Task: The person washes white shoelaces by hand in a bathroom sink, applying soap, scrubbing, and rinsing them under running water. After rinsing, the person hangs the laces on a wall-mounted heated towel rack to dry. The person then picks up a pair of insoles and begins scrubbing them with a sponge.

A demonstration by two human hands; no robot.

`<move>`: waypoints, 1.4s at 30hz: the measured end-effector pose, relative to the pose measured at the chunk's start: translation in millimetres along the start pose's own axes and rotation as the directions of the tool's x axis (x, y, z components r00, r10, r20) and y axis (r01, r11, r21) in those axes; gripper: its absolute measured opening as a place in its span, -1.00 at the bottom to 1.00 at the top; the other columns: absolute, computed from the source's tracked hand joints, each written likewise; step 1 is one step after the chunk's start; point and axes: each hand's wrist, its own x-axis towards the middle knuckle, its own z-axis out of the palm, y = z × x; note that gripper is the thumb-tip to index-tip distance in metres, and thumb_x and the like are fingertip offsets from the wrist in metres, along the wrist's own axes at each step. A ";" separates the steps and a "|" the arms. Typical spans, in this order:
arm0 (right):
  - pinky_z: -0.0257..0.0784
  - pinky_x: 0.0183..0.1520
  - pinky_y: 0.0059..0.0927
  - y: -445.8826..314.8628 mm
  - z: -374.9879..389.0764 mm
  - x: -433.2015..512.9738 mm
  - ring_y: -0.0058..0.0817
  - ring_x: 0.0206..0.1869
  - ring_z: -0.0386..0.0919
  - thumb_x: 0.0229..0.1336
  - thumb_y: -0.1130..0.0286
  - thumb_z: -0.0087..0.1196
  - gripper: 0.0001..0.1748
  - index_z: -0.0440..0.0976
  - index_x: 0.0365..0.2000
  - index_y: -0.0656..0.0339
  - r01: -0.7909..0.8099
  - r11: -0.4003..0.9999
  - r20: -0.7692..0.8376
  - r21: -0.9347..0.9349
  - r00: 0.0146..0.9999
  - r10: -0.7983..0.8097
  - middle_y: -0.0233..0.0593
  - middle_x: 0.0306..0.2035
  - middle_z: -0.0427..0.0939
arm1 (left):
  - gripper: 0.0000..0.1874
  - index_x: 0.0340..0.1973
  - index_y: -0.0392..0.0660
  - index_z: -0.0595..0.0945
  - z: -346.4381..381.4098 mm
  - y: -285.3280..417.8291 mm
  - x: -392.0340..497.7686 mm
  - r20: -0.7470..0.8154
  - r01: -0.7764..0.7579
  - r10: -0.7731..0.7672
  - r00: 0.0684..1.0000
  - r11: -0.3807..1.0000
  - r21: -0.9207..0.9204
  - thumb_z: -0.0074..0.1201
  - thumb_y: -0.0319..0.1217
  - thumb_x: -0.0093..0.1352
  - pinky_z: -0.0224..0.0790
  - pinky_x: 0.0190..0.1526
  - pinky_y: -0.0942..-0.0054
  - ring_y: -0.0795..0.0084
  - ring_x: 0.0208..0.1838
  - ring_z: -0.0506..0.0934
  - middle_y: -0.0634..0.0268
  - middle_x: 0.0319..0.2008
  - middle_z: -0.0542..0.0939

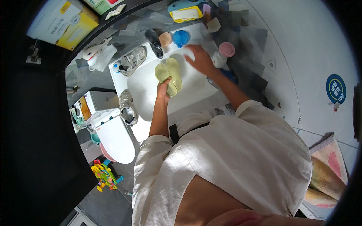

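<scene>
My left hand (164, 89) grips a pair of pale yellow-green insoles (162, 72) by the lower part, thumb on top. They lie side by side, slightly fanned, over the white washbasin (135, 90). My right hand (200, 60) is over the basin's right side, a little blurred. Its thumb stands apart from the fingers, and nothing shows in it. Two grey-white sneakers rest on the basin's left side: one sneaker (135, 60) at the back corner, the other sneaker (127, 108) nearer me. Close to the right hand's fingertips is a blue translucent object (181, 38).
Along the back rim are a black elongated object (154, 43) and a peach-coloured cup (165, 39). A soap bar (185, 14) sits behind in a yellow dish. At right stands a white bottle with a pink lid (226, 49). The closed toilet (116, 141) is left; an open cabinet door (36, 127) borders it.
</scene>
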 end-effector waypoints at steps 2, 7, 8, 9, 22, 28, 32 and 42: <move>0.26 0.10 -0.23 12.3 -1.4 54.1 -0.16 0.02 0.38 -0.03 0.32 0.15 -0.55 0.39 -0.08 0.24 0.032 0.996 -0.065 -0.079 0.997 -0.037 -0.07 -0.06 0.45 | -0.58 0.01 -0.19 0.44 2.5 2.6 -1.1 -0.003 0.012 -0.012 1.000 1.000 -0.008 0.11 -0.37 0.25 0.40 -0.05 0.28 0.30 -0.07 0.52 0.22 -0.11 0.53; 0.24 0.13 -0.28 42.3 2.8 130.8 -0.23 0.05 0.39 0.00 0.21 0.18 -0.44 0.38 0.02 0.22 0.086 0.901 -0.170 -0.425 0.970 -0.172 -0.09 0.02 0.44 | -0.59 0.03 -0.17 0.42 -0.2 5.0 -3.5 0.030 -0.019 0.019 0.999 1.000 -0.013 0.06 -0.35 0.29 0.42 -0.07 0.29 0.32 -0.08 0.52 0.23 -0.09 0.52; 0.25 0.12 -0.28 51.3 4.3 134.3 -0.24 0.05 0.40 0.01 0.17 0.17 -0.43 0.38 0.03 0.21 0.064 0.888 -0.120 -0.455 0.984 -0.132 -0.09 0.02 0.44 | -0.59 0.03 -0.17 0.42 1.6 7.0 -4.9 0.037 -0.016 0.017 0.999 1.000 -0.027 0.06 -0.35 0.30 0.42 -0.07 0.29 0.32 -0.07 0.52 0.23 -0.09 0.52; 0.25 0.11 -0.28 60.6 4.9 137.3 -0.25 0.04 0.41 0.02 0.13 0.16 -0.41 0.37 0.04 0.20 0.042 0.873 -0.072 -0.486 0.993 -0.088 -0.09 0.02 0.45 | -0.59 0.04 -0.17 0.41 4.5 8.4 -6.0 0.045 -0.012 0.014 0.999 0.999 -0.039 0.06 -0.35 0.30 0.43 -0.07 0.28 0.32 -0.07 0.52 0.24 -0.08 0.52; 0.18 0.14 -0.15 69.7 -9.5 171.0 -0.23 0.04 0.33 -0.11 0.11 0.21 -0.42 0.42 -0.02 0.07 0.163 0.864 0.242 -0.476 0.969 -0.049 -0.13 -0.11 0.43 | -0.51 0.16 -0.16 0.31 14.7 16.6 -15.7 0.083 0.005 0.000 0.997 0.998 -0.063 -0.10 -0.19 0.39 0.36 0.03 0.31 0.30 0.02 0.47 0.20 0.02 0.46; 0.24 0.12 -0.24 70.7 -5.6 178.8 -0.22 0.04 0.34 -0.06 0.26 0.13 -0.49 0.38 -0.02 0.14 0.187 0.842 0.257 -0.506 0.965 -0.060 -0.11 -0.09 0.42 | -0.50 0.17 -0.14 0.29 13.8 23.2 -19.4 0.109 0.016 -0.007 0.994 0.996 -0.083 -0.12 -0.16 0.40 0.36 0.04 0.30 0.30 0.03 0.47 0.21 0.04 0.45; 0.26 0.11 -0.26 75.1 -6.5 177.9 -0.21 0.02 0.35 0.03 0.43 0.03 -0.57 0.38 -0.02 0.21 0.189 0.854 0.253 -0.484 0.965 -0.071 -0.09 -0.08 0.42 | -0.46 0.19 -0.14 0.26 15.4 25.1 -25.2 0.134 0.020 -0.003 0.991 0.992 -0.124 -0.12 -0.13 0.40 0.36 0.04 0.29 0.29 0.04 0.46 0.21 0.05 0.44; 0.30 0.05 -0.21 -19.0 -21.6 105.5 -0.06 0.02 0.38 0.14 0.44 -0.06 -0.48 0.19 0.14 0.19 -0.078 0.997 -0.245 -0.028 0.967 0.069 0.03 0.00 0.40 | -0.29 0.29 -0.03 0.10 19.4 18.5 -32.4 0.282 0.017 0.080 0.956 0.945 -0.326 -0.32 0.13 0.38 0.14 0.23 0.23 0.27 0.24 0.29 0.21 0.23 0.26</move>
